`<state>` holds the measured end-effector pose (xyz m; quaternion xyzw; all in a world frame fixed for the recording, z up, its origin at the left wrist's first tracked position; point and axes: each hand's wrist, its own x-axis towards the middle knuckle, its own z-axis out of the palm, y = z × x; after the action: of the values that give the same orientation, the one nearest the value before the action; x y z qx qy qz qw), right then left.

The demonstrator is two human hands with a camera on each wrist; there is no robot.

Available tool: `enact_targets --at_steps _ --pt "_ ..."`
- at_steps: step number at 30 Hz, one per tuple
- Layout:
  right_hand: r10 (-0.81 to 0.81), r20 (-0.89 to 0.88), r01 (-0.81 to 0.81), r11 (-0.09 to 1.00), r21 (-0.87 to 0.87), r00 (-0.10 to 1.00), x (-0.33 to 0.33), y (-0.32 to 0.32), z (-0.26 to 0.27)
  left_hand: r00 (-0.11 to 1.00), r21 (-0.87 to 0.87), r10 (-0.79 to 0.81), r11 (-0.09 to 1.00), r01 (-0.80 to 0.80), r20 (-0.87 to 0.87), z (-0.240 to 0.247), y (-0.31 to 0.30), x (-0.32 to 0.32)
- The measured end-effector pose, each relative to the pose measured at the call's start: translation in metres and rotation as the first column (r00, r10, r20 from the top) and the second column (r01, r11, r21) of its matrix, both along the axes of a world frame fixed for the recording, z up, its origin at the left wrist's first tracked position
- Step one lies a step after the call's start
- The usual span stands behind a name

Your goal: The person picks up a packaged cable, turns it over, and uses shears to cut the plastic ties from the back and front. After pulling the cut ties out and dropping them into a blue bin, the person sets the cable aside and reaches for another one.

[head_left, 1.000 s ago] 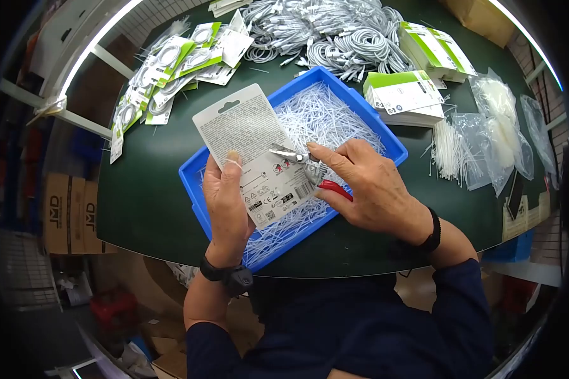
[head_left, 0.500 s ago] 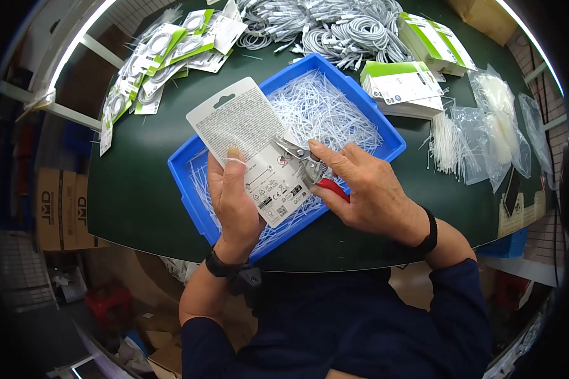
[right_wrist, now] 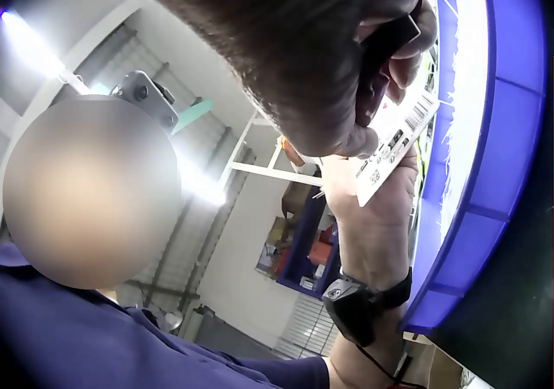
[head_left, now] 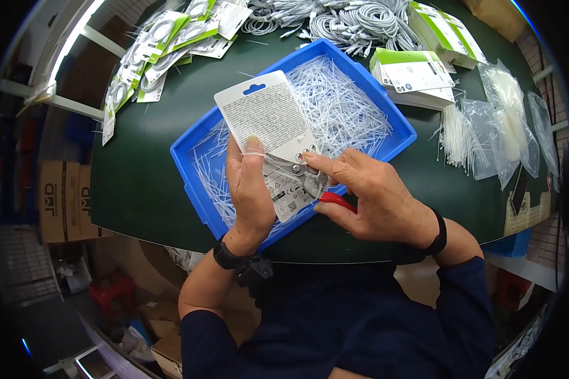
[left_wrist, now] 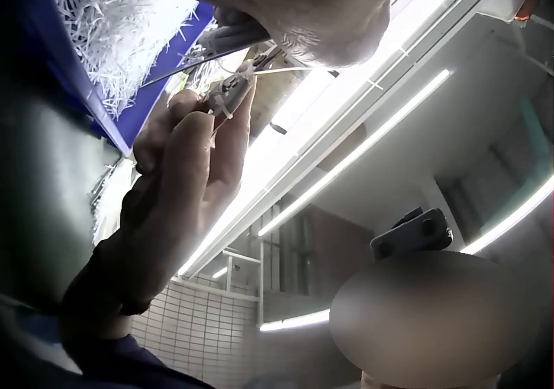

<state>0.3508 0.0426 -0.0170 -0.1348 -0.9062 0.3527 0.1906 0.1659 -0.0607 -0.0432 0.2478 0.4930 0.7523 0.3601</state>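
Observation:
In the head view the left hand (head_left: 251, 192) grips a printed card (head_left: 263, 112) with its thumb on the printed face, beside a thin white tie (head_left: 253, 153). The right hand (head_left: 379, 197) holds red-handled cutters (head_left: 310, 178), their metal tips at the tie by the left thumb. Both hands are over a blue tray (head_left: 193, 202) of white strips (head_left: 341, 107). The right wrist view shows the card (right_wrist: 396, 147) between the left hand (right_wrist: 372, 207) and the right hand (right_wrist: 320, 69). In the left wrist view the cutters (left_wrist: 232, 90) are in the right hand (left_wrist: 177, 190).
Packaged cables (head_left: 161, 47) lie at the back left, and coiled grey cables (head_left: 367, 28) behind the tray. Stacked cards (head_left: 414, 72), loose white ties (head_left: 455, 136) and plastic bags (head_left: 509, 126) are on the right of the green table (head_left: 139, 170).
The cutters have moved left across the card, and their tips are now by the left thumb and the tie. The card and left hand appear farther right in the head view.

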Motion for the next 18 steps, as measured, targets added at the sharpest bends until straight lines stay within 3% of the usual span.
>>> enact_targets --at_steps 9,18 --pt "0.003 0.056 -0.004 1.000 0.010 0.998 -0.006 0.000 -0.004 1.000 -0.022 0.023 0.999 -0.023 -0.022 -0.002 0.000 0.002" --pt "-0.019 -0.014 0.017 0.993 -0.117 1.000 -0.002 0.000 -0.012 0.995 -0.037 0.103 0.994 -0.103 -0.005 0.005 0.002 -0.009"
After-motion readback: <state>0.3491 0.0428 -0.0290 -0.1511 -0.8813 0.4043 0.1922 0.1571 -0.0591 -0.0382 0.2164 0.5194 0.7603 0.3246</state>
